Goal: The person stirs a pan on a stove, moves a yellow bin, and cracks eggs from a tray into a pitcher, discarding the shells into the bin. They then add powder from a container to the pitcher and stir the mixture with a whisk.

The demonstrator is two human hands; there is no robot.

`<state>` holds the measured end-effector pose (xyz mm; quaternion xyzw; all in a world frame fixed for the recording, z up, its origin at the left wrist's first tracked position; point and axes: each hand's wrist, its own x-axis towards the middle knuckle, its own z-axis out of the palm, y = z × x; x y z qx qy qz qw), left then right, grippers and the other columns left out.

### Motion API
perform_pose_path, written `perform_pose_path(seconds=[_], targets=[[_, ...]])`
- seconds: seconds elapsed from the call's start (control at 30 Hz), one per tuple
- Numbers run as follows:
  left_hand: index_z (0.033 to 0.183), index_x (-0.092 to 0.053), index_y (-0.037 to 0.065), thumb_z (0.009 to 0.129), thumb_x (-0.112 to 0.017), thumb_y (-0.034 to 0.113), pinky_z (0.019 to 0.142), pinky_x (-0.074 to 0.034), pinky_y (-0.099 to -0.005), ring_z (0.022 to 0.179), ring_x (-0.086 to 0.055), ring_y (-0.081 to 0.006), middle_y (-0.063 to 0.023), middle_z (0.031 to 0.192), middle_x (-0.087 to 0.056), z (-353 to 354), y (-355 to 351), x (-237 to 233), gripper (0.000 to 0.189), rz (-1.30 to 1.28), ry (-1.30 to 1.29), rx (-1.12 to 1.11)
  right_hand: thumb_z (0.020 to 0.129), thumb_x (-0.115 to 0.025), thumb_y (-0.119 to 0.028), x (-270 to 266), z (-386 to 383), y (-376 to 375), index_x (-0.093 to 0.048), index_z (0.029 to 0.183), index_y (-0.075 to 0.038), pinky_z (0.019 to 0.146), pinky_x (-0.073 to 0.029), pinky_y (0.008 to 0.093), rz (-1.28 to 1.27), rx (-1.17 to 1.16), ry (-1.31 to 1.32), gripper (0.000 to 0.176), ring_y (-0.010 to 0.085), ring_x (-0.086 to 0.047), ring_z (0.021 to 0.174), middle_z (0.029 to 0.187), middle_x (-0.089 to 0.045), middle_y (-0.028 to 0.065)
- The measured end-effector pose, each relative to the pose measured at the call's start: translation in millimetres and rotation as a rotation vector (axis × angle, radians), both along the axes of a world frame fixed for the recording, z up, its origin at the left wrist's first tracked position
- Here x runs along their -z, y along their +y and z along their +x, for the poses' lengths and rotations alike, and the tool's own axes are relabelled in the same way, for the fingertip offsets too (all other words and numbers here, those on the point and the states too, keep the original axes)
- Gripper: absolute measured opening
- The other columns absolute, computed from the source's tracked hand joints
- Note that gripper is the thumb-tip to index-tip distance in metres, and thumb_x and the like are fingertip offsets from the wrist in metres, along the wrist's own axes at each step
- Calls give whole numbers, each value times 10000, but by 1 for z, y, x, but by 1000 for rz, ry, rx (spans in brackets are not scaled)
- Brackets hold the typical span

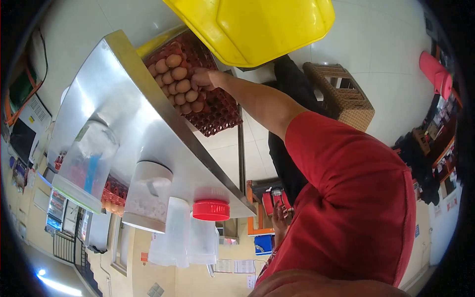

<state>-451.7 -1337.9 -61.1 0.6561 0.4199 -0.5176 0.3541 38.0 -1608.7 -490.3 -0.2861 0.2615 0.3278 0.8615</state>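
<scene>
The right hand [204, 79], at the end of a bare forearm that comes out of a red sleeve [341, 148], reaches down to the eggs [179, 74]. These are brown and sit close together in one part of a dark red egg tray [217, 116], while the cups toward its lower right are bare. The fingertips are right at the edge of the cluster, beside the outermost eggs (the hand itself hides what lies under the fingers), so I cannot tell whether they are closed on an egg or only touching. The tray lies just beside the edge of a steel table [126, 106], which covers part of it. The left hand [280, 214] is near the front of the shirt, its fingers raised and somewhat apart; I cannot tell whether it holds anything. Next to the tray, at the top of the view, is a large yellow tub [269, 29], and a wicker stool [346, 96] stands on the pale tiled floor [381, 29] past the forearm. On the table are a clear box [89, 158], a cloudy canister [148, 198] and a jar with a red lid [211, 210]. More eggs in a second red tray [115, 192] show between the box and the canister.
</scene>
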Motion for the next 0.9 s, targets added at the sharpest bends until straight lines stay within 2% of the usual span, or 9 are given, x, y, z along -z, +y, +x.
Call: perform_pose_path(seconds=[0.37,0.47,0.53,0.6,0.63,0.7,0.73,0.8,0.9], targets=[[1561,-469,102,1132,-455,501,925,-570,-368,1111,-713,-226,-120,1258,-689,-3,6,-2,586,9,8,-42,699,-616,123,-6,-1,-6,-561,1341,-26,594,-524,359,-72,118,68,662,227,-630,746,886,-633,88],[1563,-471,106,1130,-449,516,936,-561,-366,1131,-702,-224,-121,1268,-688,-8,8,1,597,26,31,-14,697,-599,135,-7,0,-18,-549,1360,-30,629,-519,345,-119,12,66,685,202,-631,771,889,-641,62],[1565,-472,108,1130,-444,518,938,-556,-362,1136,-694,-215,-119,1274,-689,-13,9,0,598,43,47,8,685,-600,138,-8,-14,-18,-626,1266,-30,711,-545,379,-268,33,-33,605,247,-662,868,924,-681,93],[1566,-474,110,1132,-440,517,936,-552,-357,1130,-687,-202,-115,1279,-690,-4,-2,5,596,58,47,21,679,-606,131,-1,-30,-28,-694,1147,-32,799,-558,412,-613,-23,-458,503,298,-674,976,973,-714,130],[1563,-478,111,1133,-439,512,932,-553,-353,1119,-685,-199,-114,1280,-691,-4,-3,7,589,39,30,21,679,-612,122,5,-41,-37,-724,1076,-34,847,-559,427,-871,-94,-832,441,325,-671,1035,1004,-727,153],[1558,-485,112,1136,-437,502,924,-553,-347,1098,-683,-192,-111,1281,-693,-5,-3,10,577,9,-3,19,703,-624,63,15,-58,-38,-739,993,-26,883,-546,428,-1145,-204,-1181,324,332,-657,1073,1041,-720,161],[1553,-491,111,1138,-435,498,921,-553,-348,1090,-682,-191,-111,1279,-693,-3,-4,12,570,4,-3,26,727,-631,14,19,-65,-33,-724,982,-15,870,-533,414,-1173,-239,-1153,273,312,-646,1051,1046,-700,146],[1544,-501,110,1141,-431,490,916,-554,-349,1074,-681,-190,-110,1274,-693,6,-8,14,558,-7,1,48,761,-620,-31,8,-69,-32,-698,978,3,843,-517,399,-908,-150,-844,233,289,-637,1018,1046,-681,139],[1533,-512,110,1144,-425,480,895,-563,-352,1065,-687,-201,-121,1258,-697,1,-1,19,544,-28,-12,-39,771,-583,-12,-10,-68,-31,-682,983,26,833,-523,404,-220,152,-122,237,297,-646,1011,1009,-687,158]])
